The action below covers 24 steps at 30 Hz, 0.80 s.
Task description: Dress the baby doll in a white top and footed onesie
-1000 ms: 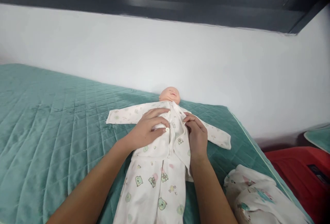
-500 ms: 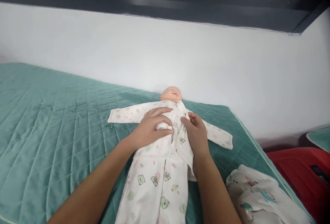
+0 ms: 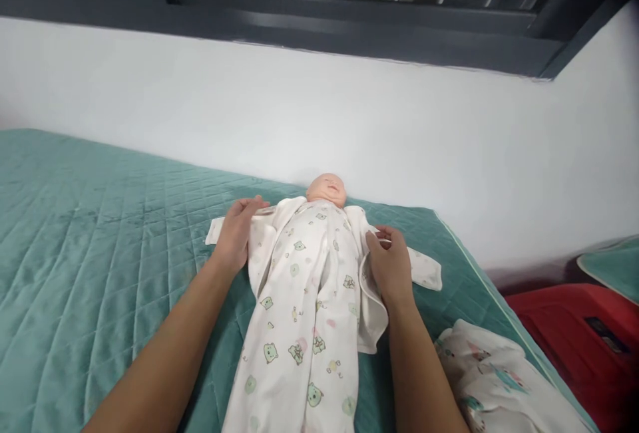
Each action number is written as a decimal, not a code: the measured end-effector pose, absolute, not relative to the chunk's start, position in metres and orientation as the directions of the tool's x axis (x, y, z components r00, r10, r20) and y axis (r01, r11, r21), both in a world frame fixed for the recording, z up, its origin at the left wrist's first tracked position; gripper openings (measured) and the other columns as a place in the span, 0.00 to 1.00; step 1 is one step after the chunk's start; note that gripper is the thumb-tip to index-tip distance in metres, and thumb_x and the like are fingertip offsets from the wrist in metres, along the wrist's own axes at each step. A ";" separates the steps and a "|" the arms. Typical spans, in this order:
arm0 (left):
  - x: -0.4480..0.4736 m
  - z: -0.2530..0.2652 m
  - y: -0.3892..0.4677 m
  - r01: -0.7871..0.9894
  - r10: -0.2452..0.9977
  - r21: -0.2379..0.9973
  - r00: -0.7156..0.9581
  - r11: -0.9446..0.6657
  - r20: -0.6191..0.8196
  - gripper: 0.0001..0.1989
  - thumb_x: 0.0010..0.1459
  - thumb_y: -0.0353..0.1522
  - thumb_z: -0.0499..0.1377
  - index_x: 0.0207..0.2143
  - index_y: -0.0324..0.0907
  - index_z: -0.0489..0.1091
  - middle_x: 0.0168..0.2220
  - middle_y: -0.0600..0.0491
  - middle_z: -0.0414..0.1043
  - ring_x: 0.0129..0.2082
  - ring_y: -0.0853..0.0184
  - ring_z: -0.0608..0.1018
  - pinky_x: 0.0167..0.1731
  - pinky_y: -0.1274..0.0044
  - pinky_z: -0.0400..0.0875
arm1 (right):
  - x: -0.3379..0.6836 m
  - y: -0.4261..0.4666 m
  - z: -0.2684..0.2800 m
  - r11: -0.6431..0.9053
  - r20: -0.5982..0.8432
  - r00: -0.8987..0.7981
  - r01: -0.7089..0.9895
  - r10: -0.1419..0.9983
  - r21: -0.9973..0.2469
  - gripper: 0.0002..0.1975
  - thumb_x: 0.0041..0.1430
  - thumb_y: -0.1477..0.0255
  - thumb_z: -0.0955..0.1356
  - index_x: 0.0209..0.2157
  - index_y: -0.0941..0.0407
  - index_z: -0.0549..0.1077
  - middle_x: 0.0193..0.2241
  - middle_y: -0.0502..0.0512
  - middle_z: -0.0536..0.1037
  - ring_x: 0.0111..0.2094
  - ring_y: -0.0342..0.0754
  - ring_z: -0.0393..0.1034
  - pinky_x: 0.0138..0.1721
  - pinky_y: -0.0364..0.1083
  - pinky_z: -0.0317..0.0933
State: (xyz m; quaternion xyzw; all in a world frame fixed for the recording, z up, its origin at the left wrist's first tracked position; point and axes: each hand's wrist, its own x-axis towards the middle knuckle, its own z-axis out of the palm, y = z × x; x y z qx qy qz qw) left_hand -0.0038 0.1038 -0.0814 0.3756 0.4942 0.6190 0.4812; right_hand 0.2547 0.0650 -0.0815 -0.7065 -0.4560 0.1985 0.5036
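Observation:
A baby doll (image 3: 327,188) lies on its back, its head by the wall. White printed baby trousers (image 3: 299,313) reach up over its chest. Its white long-sleeved baby jacket (image 3: 372,320) is spread apart at the front, with both sleeves stretched outward. On the left side, my left hand (image 3: 237,233) has its fingers closed at the folded-back front panel, near the sleeve. My right hand (image 3: 392,263) pinches the edge of the other front panel between thumb and fingers. The doll's arms are hidden in the sleeves.
A green quilted cover (image 3: 124,253) lies under the doll. Crumpled white printed cloth (image 3: 504,373) rests at the lower right. Beyond the bed edge stands a red plastic object (image 3: 564,333). A white wall (image 3: 249,107) and a dark window frame (image 3: 349,34) are behind.
My left hand has moved left from the doll's chest, and the left front panel is now folded outward, uncovering the trousers' top. My right hand has shifted slightly, still at the right panel.

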 end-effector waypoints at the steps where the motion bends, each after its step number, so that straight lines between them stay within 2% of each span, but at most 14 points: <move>1: -0.003 -0.082 0.104 -0.122 0.973 0.992 -0.231 -0.012 -0.017 0.20 0.49 0.45 0.64 0.38 0.41 0.69 0.43 0.50 0.75 0.39 0.64 0.76 0.38 0.74 0.69 | 0.254 0.064 -0.081 -0.068 0.193 0.460 0.492 0.866 -0.868 0.26 0.52 0.58 0.67 0.49 0.57 0.69 0.48 0.61 0.73 0.48 0.56 0.68 0.52 0.54 0.59; 3: 0.002 -0.083 0.102 0.108 0.988 0.994 -0.152 0.004 0.013 0.20 0.49 0.46 0.63 0.38 0.41 0.71 0.40 0.51 0.75 0.40 0.63 0.75 0.41 0.73 0.67 | 0.251 0.062 -0.079 -0.030 0.199 0.364 0.535 0.910 -0.844 0.29 0.54 0.55 0.65 0.53 0.57 0.68 0.54 0.62 0.70 0.55 0.56 0.63 0.57 0.54 0.55; 5: 0.006 -0.084 0.100 0.272 0.996 0.962 -0.073 -0.033 0.055 0.18 0.52 0.46 0.62 0.37 0.42 0.72 0.39 0.52 0.75 0.40 0.64 0.75 0.42 0.73 0.66 | 0.248 0.062 -0.079 -0.026 0.186 0.314 0.566 0.931 -0.824 0.29 0.54 0.56 0.65 0.53 0.57 0.68 0.56 0.62 0.68 0.58 0.56 0.61 0.60 0.54 0.52; 10: 0.001 -0.089 0.107 0.446 0.996 0.891 -0.007 -0.078 0.090 0.12 0.55 0.41 0.58 0.30 0.42 0.69 0.31 0.56 0.73 0.34 0.66 0.74 0.36 0.76 0.65 | 0.253 0.066 -0.081 -0.058 0.175 0.293 0.643 0.940 -0.764 0.23 0.56 0.62 0.63 0.51 0.55 0.70 0.52 0.59 0.73 0.54 0.57 0.65 0.58 0.55 0.55; 12: -0.004 -0.090 0.110 0.578 0.992 0.811 -0.027 -0.088 0.127 0.09 0.56 0.39 0.57 0.30 0.42 0.68 0.31 0.55 0.73 0.33 0.66 0.74 0.35 0.76 0.64 | 0.259 0.066 -0.082 -0.056 0.195 0.276 0.697 0.941 -0.715 0.20 0.57 0.65 0.62 0.50 0.55 0.71 0.50 0.59 0.74 0.53 0.56 0.66 0.56 0.55 0.56; 16: -0.012 -0.090 0.109 0.849 0.954 0.528 -0.150 -0.011 0.261 0.08 0.61 0.35 0.51 0.36 0.44 0.68 0.38 0.52 0.74 0.37 0.63 0.75 0.32 0.75 0.61 | 0.277 0.063 -0.082 -0.153 0.249 0.343 0.812 0.906 -0.563 0.19 0.58 0.71 0.59 0.49 0.55 0.72 0.47 0.62 0.70 0.47 0.56 0.68 0.49 0.54 0.61; 19: -0.015 -0.090 0.106 0.920 0.942 0.388 -0.184 0.064 0.281 0.10 0.64 0.34 0.47 0.39 0.45 0.67 0.42 0.51 0.74 0.38 0.60 0.76 0.31 0.73 0.61 | 0.287 0.058 -0.082 -0.243 0.322 0.427 0.843 0.845 -0.480 0.20 0.59 0.72 0.57 0.50 0.54 0.72 0.49 0.63 0.68 0.45 0.56 0.69 0.44 0.54 0.63; 22: -0.013 -0.090 0.104 0.934 0.946 0.340 -0.202 0.108 0.252 0.12 0.65 0.35 0.46 0.42 0.45 0.68 0.44 0.50 0.73 0.38 0.59 0.76 0.31 0.72 0.64 | 0.286 0.058 -0.085 -0.156 0.440 0.338 0.904 0.832 -0.399 0.21 0.58 0.74 0.58 0.51 0.56 0.72 0.51 0.65 0.67 0.51 0.59 0.65 0.48 0.55 0.62; 24: -0.011 -0.090 0.103 0.945 0.939 0.314 -0.190 0.095 0.286 0.12 0.65 0.35 0.47 0.43 0.44 0.68 0.46 0.48 0.72 0.41 0.57 0.76 0.34 0.70 0.66 | 0.280 0.060 -0.087 -0.084 0.504 0.259 0.935 0.824 -0.343 0.21 0.58 0.74 0.59 0.52 0.58 0.71 0.54 0.67 0.66 0.55 0.60 0.61 0.53 0.57 0.59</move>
